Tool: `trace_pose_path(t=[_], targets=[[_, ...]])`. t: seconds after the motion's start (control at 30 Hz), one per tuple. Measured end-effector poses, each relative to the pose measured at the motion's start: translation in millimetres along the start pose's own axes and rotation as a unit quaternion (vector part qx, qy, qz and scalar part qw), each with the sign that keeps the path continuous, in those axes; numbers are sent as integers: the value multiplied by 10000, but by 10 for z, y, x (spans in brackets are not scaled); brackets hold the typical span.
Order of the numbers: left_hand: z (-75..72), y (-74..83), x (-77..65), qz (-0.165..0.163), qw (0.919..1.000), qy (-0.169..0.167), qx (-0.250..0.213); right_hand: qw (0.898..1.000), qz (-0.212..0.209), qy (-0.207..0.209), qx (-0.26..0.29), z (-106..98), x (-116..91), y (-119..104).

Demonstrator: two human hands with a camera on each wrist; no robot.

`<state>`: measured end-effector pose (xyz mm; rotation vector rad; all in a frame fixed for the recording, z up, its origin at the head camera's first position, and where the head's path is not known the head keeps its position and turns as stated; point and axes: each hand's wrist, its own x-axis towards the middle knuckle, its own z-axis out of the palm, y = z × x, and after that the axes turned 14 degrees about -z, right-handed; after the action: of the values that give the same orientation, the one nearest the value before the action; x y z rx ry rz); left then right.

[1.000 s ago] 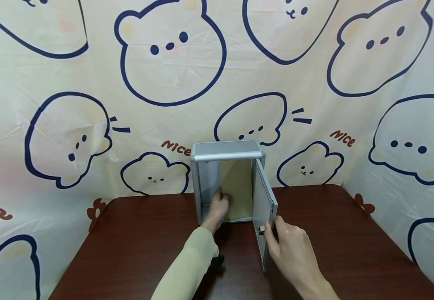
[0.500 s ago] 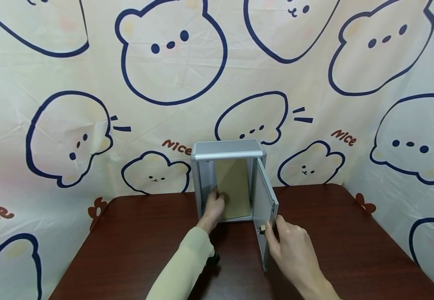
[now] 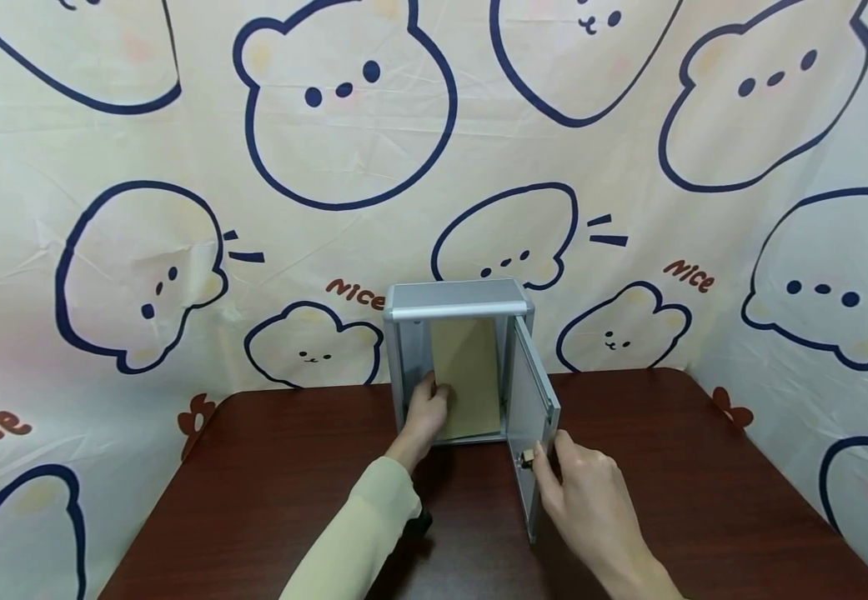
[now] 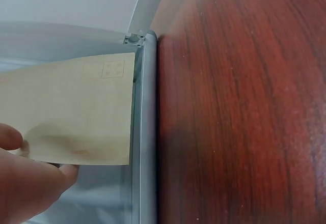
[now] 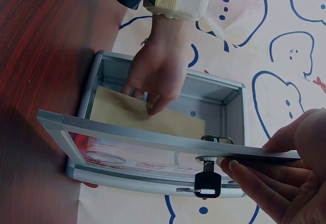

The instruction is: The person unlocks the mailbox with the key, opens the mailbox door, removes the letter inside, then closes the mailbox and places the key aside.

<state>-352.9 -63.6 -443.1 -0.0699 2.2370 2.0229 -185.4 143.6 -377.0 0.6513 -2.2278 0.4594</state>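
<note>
A grey metal-framed box [image 3: 454, 312] stands upright on the table, its hinged door [image 3: 529, 408] swung out toward me on the right. Inside it is a tan paper envelope [image 3: 471, 375], upright and slightly tilted. My left hand [image 3: 424, 417] reaches into the box and pinches the envelope's left edge between thumb and fingers. In the left wrist view the envelope [image 4: 86, 107] shows small printed squares near one corner. My right hand [image 3: 591, 496] grips the door's free edge beside the lock [image 3: 527, 459]. A black-headed key [image 5: 208, 184] sits in that lock in the right wrist view.
The dark red-brown wooden table [image 3: 291, 467] runs around the box. Behind and at the sides hangs a pale cloth [image 3: 343, 167] printed with cartoon bears. A dark strap-on device [image 3: 417, 527] shows at my left cuff.
My left hand has shifted a little to the left, and the envelope moved left with it inside the box. The right hand and the door stay nearly where they were.
</note>
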Motion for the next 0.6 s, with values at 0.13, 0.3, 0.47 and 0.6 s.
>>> trace_pose_path(t=[0.13, 0.3, 0.47, 0.6], targets=[[-14, 6, -44, 44, 10000, -6, 46, 10000, 21, -1, -13, -8, -6, -1], [-8, -3, -114, 29, 9999, -107, -48, 10000, -43, 74, -40, -6, -13, 10], [12, -12, -169, -46, 9995, -258, -162, 9999, -100, 116, -58, 0, -16, 21], [22, -15, -194, -35, 9993, -329, -195, 9999, -92, 107, -58, -5, -14, 17]])
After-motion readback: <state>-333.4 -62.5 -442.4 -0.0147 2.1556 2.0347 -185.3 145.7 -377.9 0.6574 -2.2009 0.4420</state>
